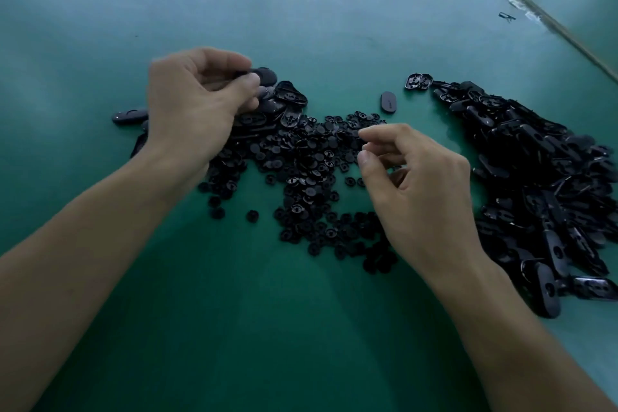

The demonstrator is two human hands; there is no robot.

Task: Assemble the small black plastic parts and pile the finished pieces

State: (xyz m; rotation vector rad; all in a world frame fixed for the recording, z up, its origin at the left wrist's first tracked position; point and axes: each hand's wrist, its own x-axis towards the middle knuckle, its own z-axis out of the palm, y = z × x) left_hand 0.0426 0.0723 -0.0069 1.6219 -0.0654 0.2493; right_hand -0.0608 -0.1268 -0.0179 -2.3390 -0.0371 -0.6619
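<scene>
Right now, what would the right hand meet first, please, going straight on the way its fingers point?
Probably the heap of small round black parts just ahead of the fingers of the right hand, though depth is unclear and it might pass above them.

Green table (301,361), whitish taped seam (516,1) (far right).

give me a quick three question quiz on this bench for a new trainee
1. True or false: the left hand holds an oval black piece.
2. What lies spread on the table between that hand and the right hand? A) small round parts B) metal screws C) white caps
3. Fill in: the big heap of oval pieces lies on the person's ____ side.

Key: 1 true; 2 A; 3 right
</scene>
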